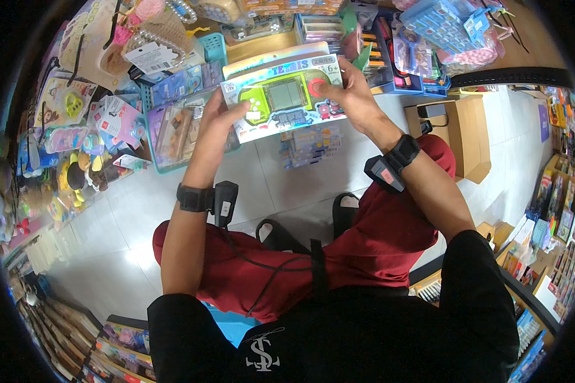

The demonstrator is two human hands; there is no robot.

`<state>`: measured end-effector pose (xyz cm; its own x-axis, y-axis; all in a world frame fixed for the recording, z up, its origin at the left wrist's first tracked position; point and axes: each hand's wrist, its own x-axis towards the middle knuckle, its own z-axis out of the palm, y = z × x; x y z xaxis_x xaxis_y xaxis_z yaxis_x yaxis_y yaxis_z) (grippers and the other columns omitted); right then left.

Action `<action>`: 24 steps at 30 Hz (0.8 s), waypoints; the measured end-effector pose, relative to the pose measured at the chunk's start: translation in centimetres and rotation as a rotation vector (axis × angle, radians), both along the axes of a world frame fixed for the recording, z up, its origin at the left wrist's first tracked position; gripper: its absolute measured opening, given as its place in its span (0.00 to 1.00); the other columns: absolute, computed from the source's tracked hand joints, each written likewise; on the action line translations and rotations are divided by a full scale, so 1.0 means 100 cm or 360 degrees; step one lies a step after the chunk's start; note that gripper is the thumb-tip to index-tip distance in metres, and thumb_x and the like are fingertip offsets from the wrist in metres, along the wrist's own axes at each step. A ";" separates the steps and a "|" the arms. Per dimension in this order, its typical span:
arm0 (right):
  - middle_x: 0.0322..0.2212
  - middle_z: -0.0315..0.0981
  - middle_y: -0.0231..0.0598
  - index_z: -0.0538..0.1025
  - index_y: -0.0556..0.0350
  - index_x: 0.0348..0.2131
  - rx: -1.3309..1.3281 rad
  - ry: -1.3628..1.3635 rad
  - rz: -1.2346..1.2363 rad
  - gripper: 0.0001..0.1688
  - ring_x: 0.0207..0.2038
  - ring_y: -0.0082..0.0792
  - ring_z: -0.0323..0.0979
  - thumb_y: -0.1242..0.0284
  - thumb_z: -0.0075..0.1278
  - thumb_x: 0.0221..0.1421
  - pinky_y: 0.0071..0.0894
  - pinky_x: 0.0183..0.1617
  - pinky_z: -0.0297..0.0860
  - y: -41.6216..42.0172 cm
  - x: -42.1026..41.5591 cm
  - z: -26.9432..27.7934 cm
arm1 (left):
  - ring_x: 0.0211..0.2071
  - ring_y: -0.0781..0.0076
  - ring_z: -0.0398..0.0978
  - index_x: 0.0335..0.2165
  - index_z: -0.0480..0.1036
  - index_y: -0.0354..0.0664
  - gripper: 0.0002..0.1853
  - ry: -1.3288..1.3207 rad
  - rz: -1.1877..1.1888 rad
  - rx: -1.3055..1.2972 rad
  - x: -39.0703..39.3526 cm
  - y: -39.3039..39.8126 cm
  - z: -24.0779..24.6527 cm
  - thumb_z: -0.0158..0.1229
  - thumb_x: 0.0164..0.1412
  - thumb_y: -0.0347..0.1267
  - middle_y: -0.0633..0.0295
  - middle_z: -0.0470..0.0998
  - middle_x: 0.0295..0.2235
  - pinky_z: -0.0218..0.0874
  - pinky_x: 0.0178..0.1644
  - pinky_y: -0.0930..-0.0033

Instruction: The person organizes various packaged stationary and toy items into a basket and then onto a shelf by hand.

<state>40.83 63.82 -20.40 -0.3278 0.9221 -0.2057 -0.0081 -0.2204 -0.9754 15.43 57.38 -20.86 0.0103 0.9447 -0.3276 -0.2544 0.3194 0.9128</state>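
Both hands hold a boxed handheld Tetris game (287, 95) up in front of me, its printed front facing up towards the camera. My left hand (220, 117) grips the box's left end, the thumb lying on the front near the white buttons. At the right end, my right hand (352, 95) has its thumb over the red round button, with the fingers hidden behind the box. A shiny holographic flap (275, 57) stands along the box's top edge. Each wrist wears a black strap with a small black device.
A teal plastic basket (160, 165) of packaged goods stands left of the box. Behind lies a blue bin (402, 88) of small items. Hanging toys and packets (120, 119) crowd the left. An open cardboard box (472, 139) sits on the floor at right. Stocked shelves (556, 191) line the far right.
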 end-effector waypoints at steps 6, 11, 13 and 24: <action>0.45 0.73 0.37 0.66 0.60 0.53 -0.0057 0.0114 0.0037 0.28 0.46 0.26 0.70 0.78 0.55 0.53 0.27 0.51 0.66 0.002 0.000 -0.002 | 0.49 0.70 0.71 0.56 0.63 0.35 0.28 0.0040 -0.0015 0.0068 -0.004 0.000 -0.003 0.59 0.57 0.25 0.57 0.73 0.49 0.62 0.54 0.69; 0.46 0.72 0.39 0.65 0.59 0.54 -0.0146 0.0176 0.0042 0.30 0.48 0.28 0.69 0.77 0.55 0.53 0.28 0.55 0.63 0.001 0.000 -0.004 | 0.45 0.70 0.74 0.54 0.65 0.36 0.28 0.0182 -0.0006 0.0122 -0.002 0.001 0.001 0.63 0.54 0.25 0.57 0.76 0.45 0.65 0.50 0.69; 0.45 0.72 0.40 0.65 0.59 0.54 -0.0212 0.0242 0.0021 0.29 0.48 0.29 0.70 0.76 0.54 0.53 0.29 0.55 0.63 -0.001 0.000 -0.001 | 0.44 0.71 0.75 0.54 0.65 0.36 0.29 0.0217 -0.0011 0.0122 -0.002 0.002 0.005 0.63 0.53 0.25 0.57 0.77 0.44 0.66 0.49 0.69; 0.46 0.72 0.41 0.66 0.60 0.54 -0.0257 0.0364 -0.0089 0.25 0.49 0.30 0.70 0.71 0.49 0.58 0.29 0.54 0.66 0.001 -0.002 0.008 | 0.49 0.68 0.71 0.55 0.65 0.37 0.31 0.0134 0.0005 0.0132 0.002 0.003 0.011 0.64 0.52 0.27 0.56 0.75 0.47 0.60 0.55 0.67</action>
<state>40.64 63.94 -19.59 -0.3321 0.9014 -0.2779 -0.2405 -0.3658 -0.8991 15.64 57.69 -19.72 -0.0169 0.9686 -0.2481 -0.1767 0.2414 0.9542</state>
